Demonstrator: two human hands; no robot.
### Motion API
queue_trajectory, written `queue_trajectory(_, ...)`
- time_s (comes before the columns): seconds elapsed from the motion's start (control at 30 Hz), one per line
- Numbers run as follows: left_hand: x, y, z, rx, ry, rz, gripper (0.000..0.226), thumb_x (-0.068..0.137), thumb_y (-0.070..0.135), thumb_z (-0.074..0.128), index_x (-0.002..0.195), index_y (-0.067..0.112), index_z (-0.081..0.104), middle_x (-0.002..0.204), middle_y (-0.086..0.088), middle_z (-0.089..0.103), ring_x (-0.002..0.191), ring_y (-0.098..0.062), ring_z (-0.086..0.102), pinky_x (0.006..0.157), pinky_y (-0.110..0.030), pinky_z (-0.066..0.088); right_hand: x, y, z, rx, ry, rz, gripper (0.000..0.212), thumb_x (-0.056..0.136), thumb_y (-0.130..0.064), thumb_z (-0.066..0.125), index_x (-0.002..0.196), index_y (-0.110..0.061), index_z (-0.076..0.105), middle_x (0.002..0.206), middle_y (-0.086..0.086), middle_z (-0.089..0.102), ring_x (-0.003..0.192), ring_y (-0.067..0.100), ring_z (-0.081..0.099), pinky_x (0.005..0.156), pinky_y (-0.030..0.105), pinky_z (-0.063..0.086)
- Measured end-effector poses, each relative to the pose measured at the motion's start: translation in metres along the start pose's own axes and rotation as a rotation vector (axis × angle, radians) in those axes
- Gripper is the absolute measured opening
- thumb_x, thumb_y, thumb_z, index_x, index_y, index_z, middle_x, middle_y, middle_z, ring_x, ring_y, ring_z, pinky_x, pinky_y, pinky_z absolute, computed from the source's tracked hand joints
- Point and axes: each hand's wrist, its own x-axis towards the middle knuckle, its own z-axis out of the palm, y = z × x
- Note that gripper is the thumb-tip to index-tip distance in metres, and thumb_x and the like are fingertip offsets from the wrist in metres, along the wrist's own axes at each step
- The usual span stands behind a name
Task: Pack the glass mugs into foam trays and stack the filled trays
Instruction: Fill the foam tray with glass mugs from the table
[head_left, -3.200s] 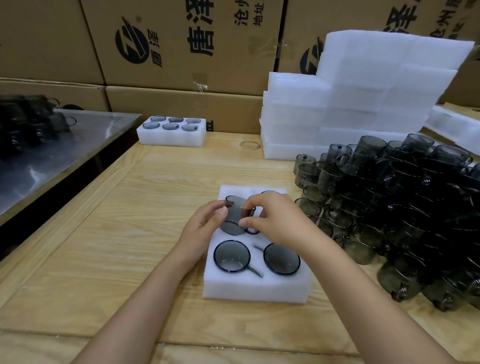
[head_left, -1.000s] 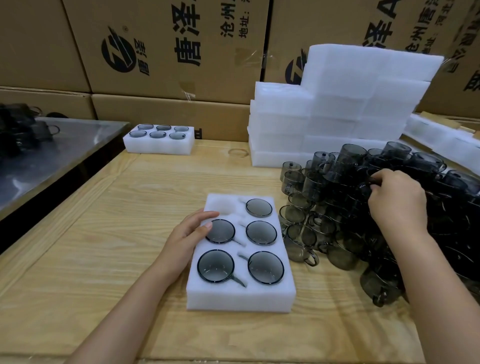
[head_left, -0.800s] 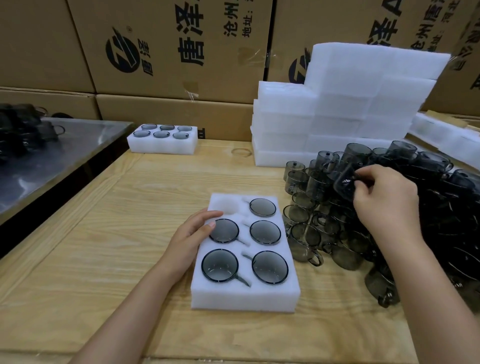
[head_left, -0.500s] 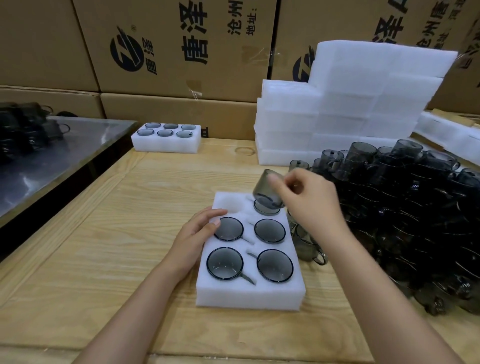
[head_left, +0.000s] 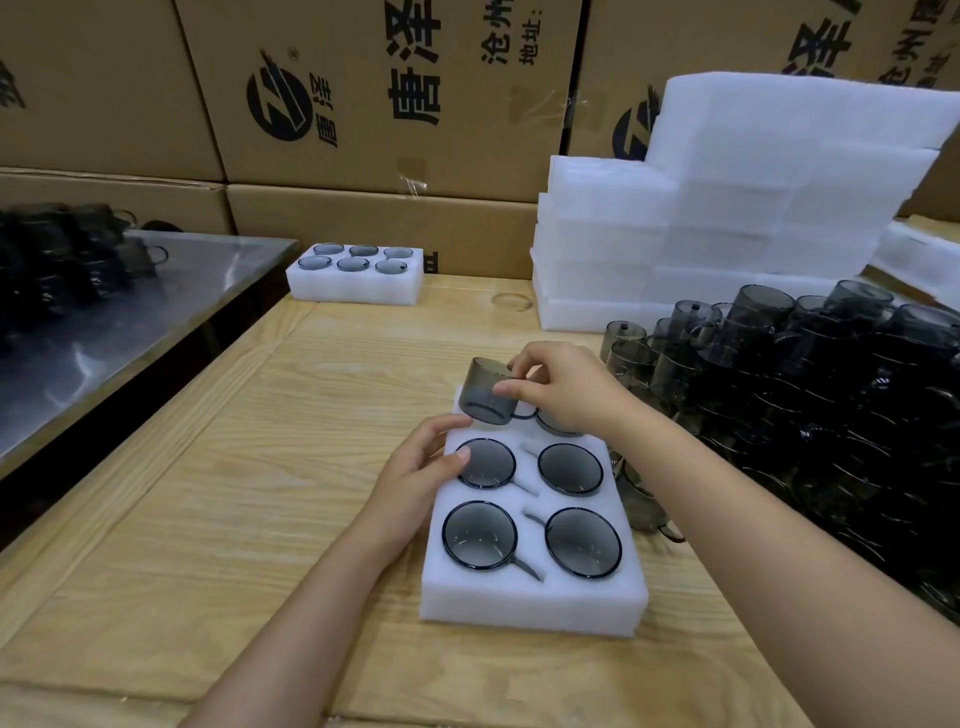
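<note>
Right hand (head_left: 566, 395), back from the mug pile (head_left: 831, 415) at right, pinches a glass mug (head_left: 485, 395) over the last empty pocket of the foam tray (head_left: 530, 597), mid-frame. Left hand (head_left: 415, 473) rests spread on the tray. This mug should fill it.

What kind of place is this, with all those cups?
Probably a packing area in a warehouse or factory: big printed cardboard boxes stacked behind, a heap of glass mugs, and piles of white foam trays.

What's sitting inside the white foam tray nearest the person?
Four dark glass mugs show fully; a fifth hides partly under the right hand, whose held mug covers the last pocket.
</note>
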Motion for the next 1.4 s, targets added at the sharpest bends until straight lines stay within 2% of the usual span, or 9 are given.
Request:
queue_trajectory(0.13, 0.002, 0.0, 0.0, -0.011, 0.034, 0.019, 0.046, 0.073, 0.019, 0.061, 0.117, 0.024, 0.051, 0.118, 0.004, 0.061, 0.11, -0.011, 0.059, 0.08, -0.02, 0.05, 0.002, 0.003, 0.0, -0.055, -0.053, -0.014, 0.023, 0.079, -0.04, 0.072, 0.072, -0.028, 0.054, 0.105, 0.001, 0.066, 0.082, 0.012, 0.061, 0.07, 0.022, 0.045)
queue_trajectory(0.3, 0.002, -0.001, 0.001, 0.035, -0.02, 0.065, 0.063, 0.077, 0.018, 0.057, 0.132, 0.046, 0.041, 0.125, 0.017, 0.058, 0.113, -0.001, 0.058, 0.086, -0.023, 0.05, -0.004, -0.002, 0.003, -0.097, -0.068, -0.109, 0.018, 0.083, -0.03, 0.07, 0.078, -0.022, 0.055, 0.066, -0.009, 0.058, 0.058, -0.001, 0.054, 0.049, 0.011, 0.036)
queue_trajectory(0.53, 0.009, 0.002, -0.002, 0.24, -0.117, 0.114, 0.062, 0.085, 0.011, 0.048, 0.138, 0.042, 0.04, 0.151, 0.032, 0.018, 0.14, 0.011, 0.015, 0.12, -0.039, 0.019, -0.017, -0.008, 0.017, -0.234, -0.013, -0.204, 0.015, 0.086, -0.024, 0.066, 0.087, -0.012, 0.056, 0.077, -0.002, 0.056, 0.079, 0.022, 0.054, 0.064, 0.029, 0.035)
queue_trajectory(0.77, 0.012, -0.002, -0.008, 0.398, -0.086, 0.135, 0.056, 0.082, 0.023, 0.047, 0.13, 0.05, 0.044, 0.146, 0.033, 0.027, 0.136, 0.016, 0.019, 0.112, -0.017, 0.02, -0.03, 0.0, 0.031, -0.182, -0.06, -0.202, 0.018, 0.096, -0.033, 0.05, 0.093, -0.018, 0.041, 0.095, -0.003, 0.057, 0.082, 0.011, 0.041, 0.069, 0.029, 0.031)
queue_trajectory(0.93, 0.012, 0.0, -0.011, 0.528, -0.078, 0.143, 0.045, 0.089, 0.024, 0.05, 0.128, 0.045, 0.05, 0.148, 0.024, 0.031, 0.137, 0.012, 0.022, 0.111, -0.017, 0.019, -0.032, 0.007, 0.027, -0.325, -0.209, -0.179, 0.027, 0.098, -0.044, 0.034, 0.093, -0.018, 0.038, 0.096, -0.006, 0.046, 0.088, 0.004, 0.033, 0.113, 0.027, 0.01)
queue_trajectory(1.03, 0.018, 0.004, -0.014, 0.661, -0.076, 0.164, 0.039, 0.098, 0.012, 0.046, 0.132, 0.028, 0.056, 0.145, 0.02, 0.033, 0.137, 0.007, 0.023, 0.111, -0.017, 0.016, -0.03, 0.007, 0.025, -0.376, -0.26, -0.17, 0.03, 0.098, -0.047, 0.031, 0.093, -0.02, 0.04, 0.105, -0.005, 0.047, 0.107, 0.013, 0.04, 0.116, 0.03, 0.002)
queue_trajectory(1.17, 0.033, 0.018, -0.013, 0.562, -0.035, 0.076, 0.032, 0.102, 0.021, 0.04, 0.122, 0.021, 0.065, 0.134, 0.018, 0.047, 0.132, 0.001, 0.037, 0.102, -0.015, 0.029, -0.015, 0.001, 0.018, -0.193, -0.226, -0.068, 0.035, 0.1, -0.041, 0.034, 0.089, -0.016, 0.055, 0.092, -0.001, 0.059, 0.11, 0.023, 0.05, 0.102, 0.031, 0.027)
queue_trajectory(1.27, 0.048, 0.024, -0.003, 0.373, 0.163, -0.02, 0.034, 0.102, 0.032, 0.041, 0.132, 0.025, 0.054, 0.13, 0.01, 0.051, 0.121, -0.008, 0.047, 0.088, -0.018, 0.042, 0.0, 0.005, 0.014, 0.013, 0.053, 0.078, 0.032, 0.1, -0.033, 0.039, 0.116, -0.016, 0.061, 0.115, 0.005, 0.064, 0.111, 0.024, 0.054, 0.081, 0.027, 0.037)
queue_trajectory(1.4, 0.064, 0.02, 0.008, 0.284, 0.122, -0.257, 0.034, 0.102, 0.031, 0.042, 0.13, 0.014, 0.051, 0.128, 0.0, 0.056, 0.108, -0.018, 0.056, 0.085, -0.03, 0.045, 0.01, 0.013, 0.033, -0.35, -0.148, 0.198, 0.048, 0.102, -0.042, 0.023, 0.144, -0.023, 0.033, 0.143, 0.006, 0.045, 0.134, 0.028, 0.035, 0.114, 0.044, 0.013)
